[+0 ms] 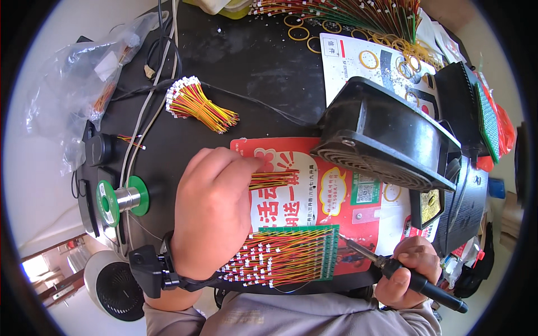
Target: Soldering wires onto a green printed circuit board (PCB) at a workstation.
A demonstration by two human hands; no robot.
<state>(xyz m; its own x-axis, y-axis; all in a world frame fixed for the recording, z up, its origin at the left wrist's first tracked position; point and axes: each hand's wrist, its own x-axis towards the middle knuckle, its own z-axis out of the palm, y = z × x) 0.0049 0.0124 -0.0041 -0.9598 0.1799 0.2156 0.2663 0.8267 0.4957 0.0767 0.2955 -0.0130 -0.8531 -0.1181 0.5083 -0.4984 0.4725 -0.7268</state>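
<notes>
My right hand [408,270] grips a black-handled soldering iron [358,247]. Its thin metal tip points up and left, close to the right edge of a green circuit board [330,238]. Rows of red and yellow wires [297,252] with small white connectors run leftward from that board. My left hand [213,207], with a black device strapped at the wrist, is closed over a small bunch of red and yellow wires [274,179]. The bare ends stick out to the right from under its fingers, above a red and white printed sheet [241,147]. The fingertips are partly hidden.
A black fan [386,134] stands on the right, beside a tray of yellow tip-cleaning material [430,206]. A banded wire bundle [202,106] lies at the upper left. A green solder spool [137,196] stands left. Rubber bands [298,33] and many wired boards [358,14] lie at the back.
</notes>
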